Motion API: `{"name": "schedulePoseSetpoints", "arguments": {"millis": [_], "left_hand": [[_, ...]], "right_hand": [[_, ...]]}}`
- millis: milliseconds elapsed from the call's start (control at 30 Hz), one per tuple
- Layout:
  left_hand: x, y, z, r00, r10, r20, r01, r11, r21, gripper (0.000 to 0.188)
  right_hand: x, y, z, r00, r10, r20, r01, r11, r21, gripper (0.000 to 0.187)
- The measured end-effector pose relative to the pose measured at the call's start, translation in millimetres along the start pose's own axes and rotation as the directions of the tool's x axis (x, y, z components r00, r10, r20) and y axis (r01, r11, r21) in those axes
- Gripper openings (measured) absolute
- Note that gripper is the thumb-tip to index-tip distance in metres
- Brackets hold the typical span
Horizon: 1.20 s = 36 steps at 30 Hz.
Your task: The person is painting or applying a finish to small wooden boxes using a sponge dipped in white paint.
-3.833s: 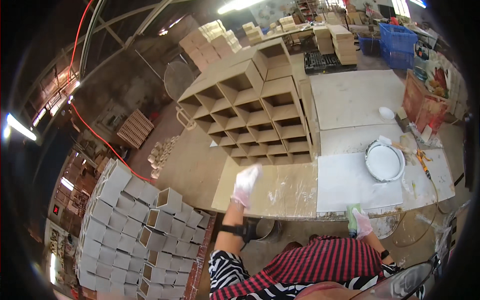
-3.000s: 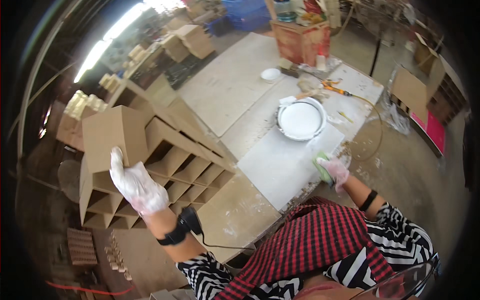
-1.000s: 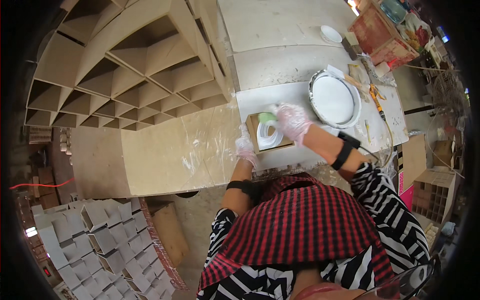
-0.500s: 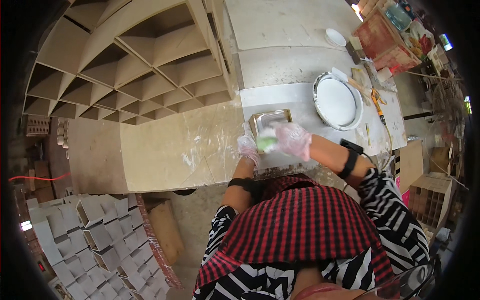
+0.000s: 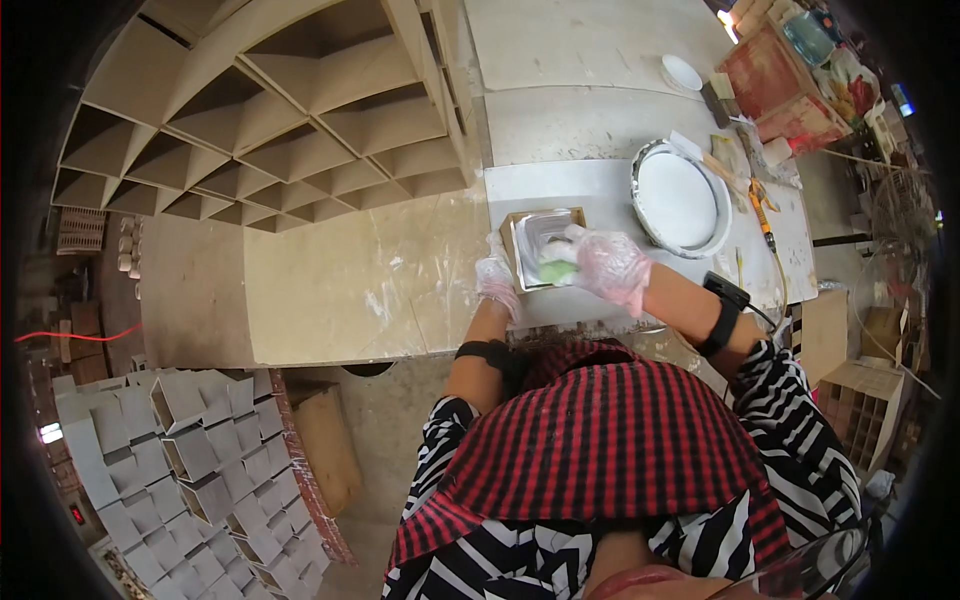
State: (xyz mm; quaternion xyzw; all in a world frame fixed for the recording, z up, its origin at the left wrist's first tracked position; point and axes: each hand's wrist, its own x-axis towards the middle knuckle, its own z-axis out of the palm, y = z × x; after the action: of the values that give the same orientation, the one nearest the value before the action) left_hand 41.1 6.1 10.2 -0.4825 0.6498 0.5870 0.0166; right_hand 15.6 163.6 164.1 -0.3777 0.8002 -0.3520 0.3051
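A small open wooden box [image 5: 517,248], its inside smeared with white paint, sits near the front of the work table. My left hand [image 5: 495,273], in a thin clear glove, grips the box by its left side. In my gloved right hand [image 5: 612,266] is a green sponge [image 5: 556,271], closed in the fingers and pressed to the inside of the box towards its near right part. White paint coats the sponge's upper side. Part of the box's right wall is hidden behind the right hand.
Right of the box stands a round tub of white paint [image 5: 682,200], a flat brush [image 5: 692,150] across its rim. Beyond are a white bowl [image 5: 682,73] and an orange-handled corded tool [image 5: 761,212]. A large compartmented wooden rack [image 5: 300,160] rises at the left; stacked grey boxes [image 5: 190,470] stand below it.
My right hand has moved rightward with the sponge, from the box's near left corner to further right inside it. The left hand stays at the box's left side.
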Motion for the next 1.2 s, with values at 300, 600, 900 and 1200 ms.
{"name": "schedulePoseSetpoints", "arguments": {"millis": [300,600,900,1200], "left_hand": [[9,-10,4,0.997,-0.025,0.074,0.038,0.983,-0.178,0.062],[10,-11,4,0.997,-0.02,0.081,0.031,0.99,-0.138,0.055],[39,-46,21,0.968,0.245,-0.059,-0.25,0.963,-0.097,0.077],[0,7,-1,0.997,-0.041,0.064,0.034,0.995,0.099,0.066]], "right_hand": [[-35,12,-10,1.0,0.017,0.002,-0.017,0.99,-0.139,0.024],[-50,30,-13,0.999,-0.053,0.011,0.047,0.758,-0.65,0.035],[17,28,-37,0.982,-0.167,-0.091,0.092,0.836,-0.541,0.042],[66,13,-60,0.993,0.106,0.05,-0.04,0.708,-0.705,0.034]]}}
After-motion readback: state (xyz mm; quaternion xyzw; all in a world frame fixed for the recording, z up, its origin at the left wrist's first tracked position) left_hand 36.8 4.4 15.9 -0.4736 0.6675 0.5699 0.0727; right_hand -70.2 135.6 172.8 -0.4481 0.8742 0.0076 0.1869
